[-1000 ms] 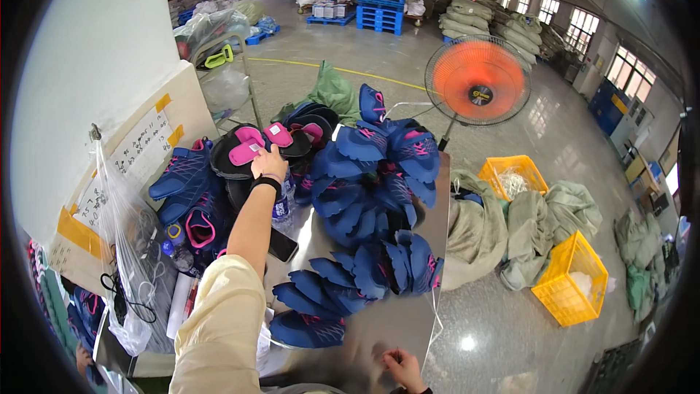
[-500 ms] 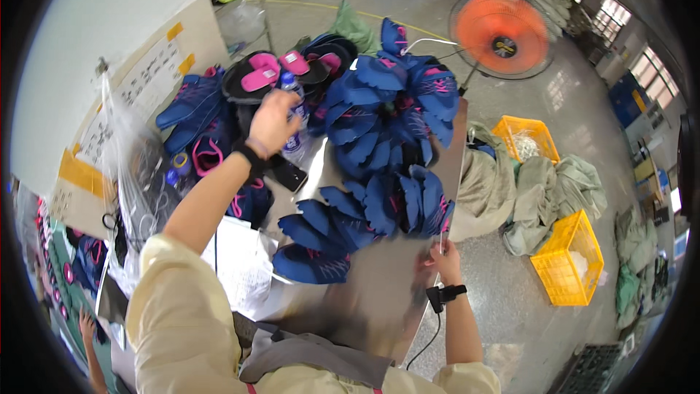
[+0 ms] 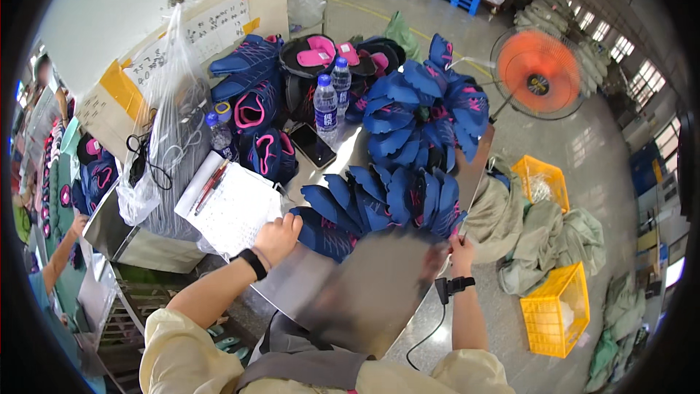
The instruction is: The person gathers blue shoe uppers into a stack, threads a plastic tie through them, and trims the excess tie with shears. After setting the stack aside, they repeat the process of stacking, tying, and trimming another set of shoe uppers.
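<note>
A row of blue shoe uppers (image 3: 368, 201) with pink lacing stands packed side by side along the table (image 3: 372, 270). At its left end, my left hand (image 3: 279, 241) is closed against the nearest upper, beside a written-on notepad (image 3: 240, 208). My right hand (image 3: 461, 252) pinches at the row's right end, by the table edge. What either set of fingers holds is too small or hidden to make out. Behind the row lies a larger ring-shaped heap of similar uppers (image 3: 423, 113).
Two water bottles (image 3: 325, 106) and a phone (image 3: 312, 146) are on the table, with finished-looking shoes (image 3: 248, 66) behind. A plastic bag (image 3: 171, 117) hangs at left. Yellow crates (image 3: 555, 314), cloth sacks (image 3: 547, 241) and an orange fan (image 3: 538, 73) stand right. Someone's arm (image 3: 62, 255) shows far left.
My left hand has come back from the bottles to the left end of the row and closed there. My right hand stays at the right end. The whole view has shifted.
</note>
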`<state>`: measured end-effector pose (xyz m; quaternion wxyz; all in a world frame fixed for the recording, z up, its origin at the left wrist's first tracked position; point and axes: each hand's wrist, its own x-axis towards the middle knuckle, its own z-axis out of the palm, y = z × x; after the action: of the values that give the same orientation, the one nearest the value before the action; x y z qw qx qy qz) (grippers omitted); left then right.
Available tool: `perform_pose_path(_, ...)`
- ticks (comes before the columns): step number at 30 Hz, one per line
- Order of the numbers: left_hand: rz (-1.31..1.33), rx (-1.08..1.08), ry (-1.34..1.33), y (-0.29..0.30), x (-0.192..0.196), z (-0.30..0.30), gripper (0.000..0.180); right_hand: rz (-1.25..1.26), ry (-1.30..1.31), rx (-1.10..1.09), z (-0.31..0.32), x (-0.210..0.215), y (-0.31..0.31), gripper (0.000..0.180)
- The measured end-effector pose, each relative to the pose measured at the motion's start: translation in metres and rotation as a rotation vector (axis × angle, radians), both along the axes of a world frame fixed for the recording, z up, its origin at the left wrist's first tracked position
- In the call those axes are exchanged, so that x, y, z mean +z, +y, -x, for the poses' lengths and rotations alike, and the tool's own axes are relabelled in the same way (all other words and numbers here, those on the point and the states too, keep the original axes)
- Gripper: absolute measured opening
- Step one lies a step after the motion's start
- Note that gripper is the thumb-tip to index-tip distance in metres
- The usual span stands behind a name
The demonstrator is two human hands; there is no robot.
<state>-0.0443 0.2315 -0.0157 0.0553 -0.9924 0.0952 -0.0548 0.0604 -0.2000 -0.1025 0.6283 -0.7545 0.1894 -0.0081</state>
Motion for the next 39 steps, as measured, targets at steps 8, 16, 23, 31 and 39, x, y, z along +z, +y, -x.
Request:
perform_pose_path(8,0.117,-0.106,-0.119,-0.019,0.079,0.003,0.008,0.011,0.001,0.024,-0.018,0.079,-0.023,0.009)
perform_pose_path(16,1.441,0.065,-0.453,-0.011,0.206,0.168,0.031,-0.030,-0.313,0.462,0.098,0.279,-0.004,0.018)
perform_pose_path(23,1.821,0.245,-0.565,-0.042,0.237,0.423,0.022,-0.240,-0.259,0.957,0.210,0.337,0.073,0.019)
perform_pose_path(31,1.506,1.110,-1.241,-0.216,0.250,0.715,0.021,-0.565,0.000,1.847,0.367,0.283,0.307,0.025)
perform_pose_path(39,0.801,1.163,-2.001,-0.454,0.181,0.932,0.016,-0.546,0.379,2.786,0.722,0.241,0.323,0.022)
